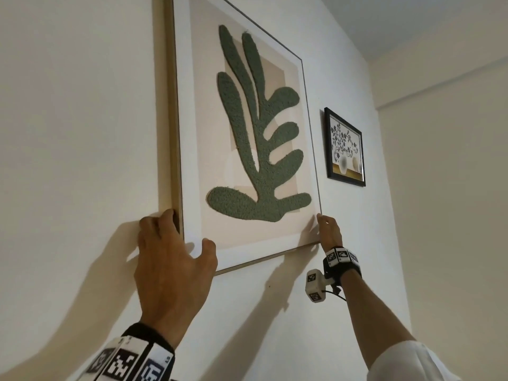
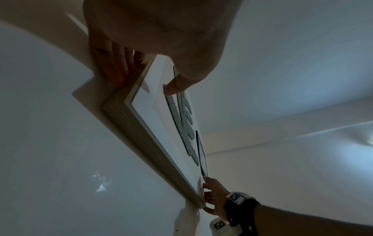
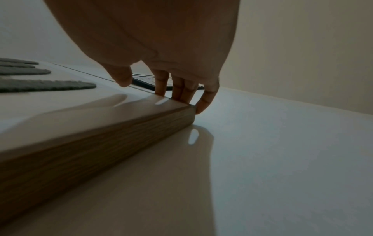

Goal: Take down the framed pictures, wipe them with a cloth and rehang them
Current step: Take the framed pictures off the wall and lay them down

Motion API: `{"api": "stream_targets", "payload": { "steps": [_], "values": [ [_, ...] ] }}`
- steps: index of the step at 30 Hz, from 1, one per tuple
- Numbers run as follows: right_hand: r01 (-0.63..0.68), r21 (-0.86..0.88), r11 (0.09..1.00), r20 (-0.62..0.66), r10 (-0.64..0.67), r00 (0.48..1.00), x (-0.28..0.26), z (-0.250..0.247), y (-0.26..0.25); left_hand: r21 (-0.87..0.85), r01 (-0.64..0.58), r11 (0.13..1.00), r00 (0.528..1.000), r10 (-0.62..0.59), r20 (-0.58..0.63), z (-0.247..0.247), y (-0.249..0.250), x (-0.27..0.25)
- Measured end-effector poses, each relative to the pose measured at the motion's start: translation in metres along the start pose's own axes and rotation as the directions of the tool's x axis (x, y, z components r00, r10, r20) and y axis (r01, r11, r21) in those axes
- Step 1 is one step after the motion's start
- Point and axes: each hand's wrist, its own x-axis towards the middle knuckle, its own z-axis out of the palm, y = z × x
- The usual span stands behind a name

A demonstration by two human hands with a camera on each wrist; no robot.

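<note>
Item: large framed picture [image 1: 242,127], centre of frame, against the wall [image 1: 77,133]. Rigid; glazed front likely fragile, slippery; probably moderately heavy. Hold at the lower corners: left hand [image 1: 170,259] clasps one, right hand [image 1: 328,232] pinches the other.

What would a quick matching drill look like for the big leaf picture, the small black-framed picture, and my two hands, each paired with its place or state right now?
Things:
1. large leaf picture
2. small black-framed picture
3. left hand
4. right hand

Places or states:
A. hangs untouched on the wall, to the right
B. grips the lower right corner of the wooden frame
C. held at both lower corners, against the wall
D. grips the lower left corner, thumb on the front, fingers behind the edge

Pairs: 1-C, 2-A, 3-D, 4-B
</note>
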Motion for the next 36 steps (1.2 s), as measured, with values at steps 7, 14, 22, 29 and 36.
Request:
{"api": "stream_targets", "payload": {
  "steps": [7,14,22,29,36],
  "values": [
    [0.000,0.038,0.999,0.018,-0.001,1.000,0.004,-0.011,-0.002,-0.070,0.028,0.997,0.999,-0.029,-0.020,0.002,0.006,0.000],
    [-0.005,-0.023,1.000,0.036,0.006,0.999,0.012,-0.037,-0.016,-0.419,0.077,0.905,0.997,-0.073,0.026,0.003,0.025,0.012],
    [0.125,0.056,0.991,-0.009,-0.125,0.992,0.005,-0.044,-0.023,-0.476,-0.009,0.879,1.000,-0.005,-0.029,-0.004,0.030,0.023],
    [0.150,0.051,0.987,-0.018,-0.149,0.989,0.012,-0.041,-0.036,-0.449,-0.060,0.892,0.998,0.047,-0.040,-0.006,0.030,0.050],
    [0.164,0.018,0.986,-0.041,-0.163,0.986,0.018,-0.041,-0.037,-0.439,-0.082,0.895,0.997,0.072,-0.040,-0.007,0.031,0.056]
  ]
}}
